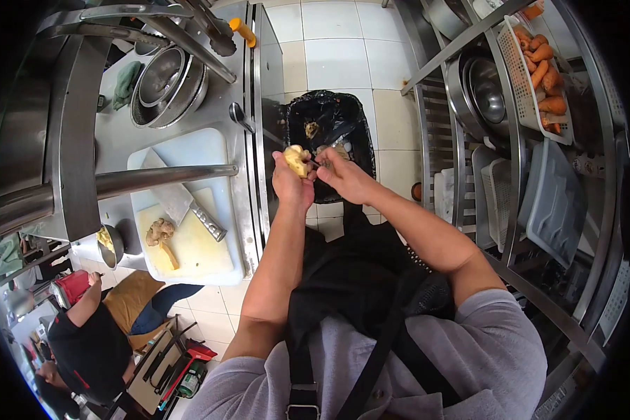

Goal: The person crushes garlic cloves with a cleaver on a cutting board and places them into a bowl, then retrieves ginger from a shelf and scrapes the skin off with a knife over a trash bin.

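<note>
My left hand [292, 187] grips a knob of ginger [297, 160], mostly peeled to pale yellow. Close against its right side is my right hand [346, 180], its fingers pinched together; a thin dark edge shows by the fingertips, but what it belongs to I cannot make out. Both hands are over a bin lined with a black bag [362, 115], with scraps inside. To the left, a cutting board [210, 259] carries an unpeeled piece of ginger [159, 232], a peeled yellow piece [164, 257] and a cleaver [175, 201].
Metal strainers [168, 87] stand on the steel counter [224, 133], below a rail [168, 180] crossing the board. On the right, a rack holds a basket of carrots [544, 70], steel bowls [486, 91] and a plastic lid [556, 203]. Another person [84, 343] is at lower left.
</note>
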The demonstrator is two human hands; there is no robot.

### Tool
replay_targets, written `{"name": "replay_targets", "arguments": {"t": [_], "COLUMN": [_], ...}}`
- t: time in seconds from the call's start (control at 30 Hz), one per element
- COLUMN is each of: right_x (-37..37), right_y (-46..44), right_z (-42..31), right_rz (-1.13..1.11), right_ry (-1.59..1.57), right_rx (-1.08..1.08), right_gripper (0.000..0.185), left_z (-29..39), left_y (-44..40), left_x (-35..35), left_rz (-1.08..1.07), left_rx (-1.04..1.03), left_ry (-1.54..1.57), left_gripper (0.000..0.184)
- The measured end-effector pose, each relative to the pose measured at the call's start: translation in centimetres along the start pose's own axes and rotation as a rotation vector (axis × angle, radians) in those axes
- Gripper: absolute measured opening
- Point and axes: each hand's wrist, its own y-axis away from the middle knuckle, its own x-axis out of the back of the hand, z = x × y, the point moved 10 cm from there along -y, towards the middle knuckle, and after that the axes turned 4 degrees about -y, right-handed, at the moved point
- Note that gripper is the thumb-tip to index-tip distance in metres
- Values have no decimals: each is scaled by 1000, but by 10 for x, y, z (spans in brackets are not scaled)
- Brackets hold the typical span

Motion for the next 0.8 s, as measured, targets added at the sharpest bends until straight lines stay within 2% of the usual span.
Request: {"name": "replay_targets", "arguments": {"t": [0.03,0.07,0.1,0.13,0.2,0.33,0.57,0.63,0.77,0.8], "right_x": [-5,-11,-6,-2,16,24,27,30,24,23], "right_y": [0,3,5,6,2,3,5,4,4,3], "right_z": [4,4,-1,-4,-18,-34,-36,-48,-41,-45], "right_rz": [-121,-242,-296,-295,-231,-204,-238,-232,-255,-244], "right_ry": [-236,-473,-550,-549,-401,-304,-309,-244,-216,-209], "right_rx": [-117,-234,-288,-291,-157,-69,-138,-64,-118,-54], "right_gripper": [42,34,33,33,23,23,24,24,25,25], "left_z": [2,5,10,13,13,9,8,4,-3,-5], "left_y": [0,-1,4,8,10,16,23,22,24,25], "left_x": [-11,-9,-15,-21,-25,-34,-43,-42,-42,-41], "left_rz": [-135,-136,-197,-260,-291,-301,-321,-325,-300,-285], "left_rx": [24,25,36,48,71,118,137,155,162,165], "left_ry": [52,52,37,23,18,-28,-71,-66,-94,-136], "left_gripper": [48,48,49,50,47,41,34,34,32,32]}}
